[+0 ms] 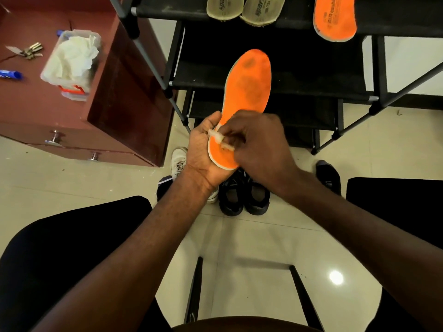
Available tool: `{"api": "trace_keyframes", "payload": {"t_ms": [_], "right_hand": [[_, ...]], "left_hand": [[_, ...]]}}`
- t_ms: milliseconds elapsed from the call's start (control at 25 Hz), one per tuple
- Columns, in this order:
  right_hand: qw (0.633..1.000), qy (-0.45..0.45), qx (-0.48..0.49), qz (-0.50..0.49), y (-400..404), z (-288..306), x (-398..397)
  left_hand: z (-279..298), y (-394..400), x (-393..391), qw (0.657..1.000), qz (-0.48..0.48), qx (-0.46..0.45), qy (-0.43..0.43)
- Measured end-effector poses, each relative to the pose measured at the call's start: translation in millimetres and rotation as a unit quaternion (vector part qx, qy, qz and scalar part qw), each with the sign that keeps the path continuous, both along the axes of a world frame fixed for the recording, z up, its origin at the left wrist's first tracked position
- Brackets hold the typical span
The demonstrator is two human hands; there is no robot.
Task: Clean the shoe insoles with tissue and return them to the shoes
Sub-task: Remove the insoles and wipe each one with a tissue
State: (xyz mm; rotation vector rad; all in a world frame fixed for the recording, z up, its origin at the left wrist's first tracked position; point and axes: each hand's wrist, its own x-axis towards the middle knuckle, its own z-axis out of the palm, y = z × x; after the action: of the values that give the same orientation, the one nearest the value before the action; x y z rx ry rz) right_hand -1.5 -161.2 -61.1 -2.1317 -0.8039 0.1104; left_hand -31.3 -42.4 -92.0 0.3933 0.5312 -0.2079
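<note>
The fingers of the right hand [260,149] are curled and pinch a small piece of white tissue [219,139], which they press on the heel part of an orange insole [247,97]. The left hand [206,149] holds this insole from below and from its left edge: the thumb lies along the edge and the palm is under the heel, while its other fingers are hidden behind the insole. The insole points away from the person, toe end up, and its upper part has grey dirty marks.

Under the hands, on the pale tiled floor [251,240], stands a pair of black shoes [243,195], side by side. Just to the left of them is a white shoe [178,161], partly covered by the left wrist.

Behind the insole is a black shoe rack [299,80]. On its top shelf lie a second orange insole [334,17] and two beige insoles [244,9] with printed letters.

On the left stands a reddish-brown cabinet [72,116]. On it are a clear plastic box [70,61] full of crumpled white tissues, a bunch of keys [31,51] and a blue tube [10,74].
</note>
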Motion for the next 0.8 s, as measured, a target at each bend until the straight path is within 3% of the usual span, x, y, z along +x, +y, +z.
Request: {"api": "trace_keyframes", "payload": {"t_ms": [120, 200, 280, 360, 480, 640, 800], "right_hand": [[0.998, -0.021, -0.009, 0.06, -11.6, -1.9, -5.5], [0.999, -0.045, -0.022, -0.009, -17.4, -9.9, 10.7], [0.999, -0.012, -0.003, -0.051, -11.7, -9.7, 13.9], [0.999, 0.022, 0.027, 0.014, -1.8, -4.2, -0.8], [0.995, 0.014, -0.001, 0.102, -12.9, -3.4, -8.0], [1.0, -0.015, -0.019, 0.005, -17.3, -10.9, 11.9], [0.996, 0.009, 0.014, 0.083, -10.6, -2.6, -6.8]], "left_hand": [[-2.1, -0.3, -2.3, 1.0, 0.022, 0.011, 0.008], [-4.8, -7.3, -3.3, 1.0, 0.005, 0.0, 0.015], [-1.6, -12.4, -2.7, 0.999, 0.0, 0.018, 0.038], [1.0, -8.0, -0.8, 0.999, 0.022, 0.031, 0.033], [-3.5, 3.4, -0.9, 0.997, 0.05, 0.049, 0.041], [-5.4, -0.9, 2.1, 0.997, 0.036, 0.046, 0.051], [0.0, 0.2, 4.6, 0.994, 0.056, 0.058, 0.075]]}}
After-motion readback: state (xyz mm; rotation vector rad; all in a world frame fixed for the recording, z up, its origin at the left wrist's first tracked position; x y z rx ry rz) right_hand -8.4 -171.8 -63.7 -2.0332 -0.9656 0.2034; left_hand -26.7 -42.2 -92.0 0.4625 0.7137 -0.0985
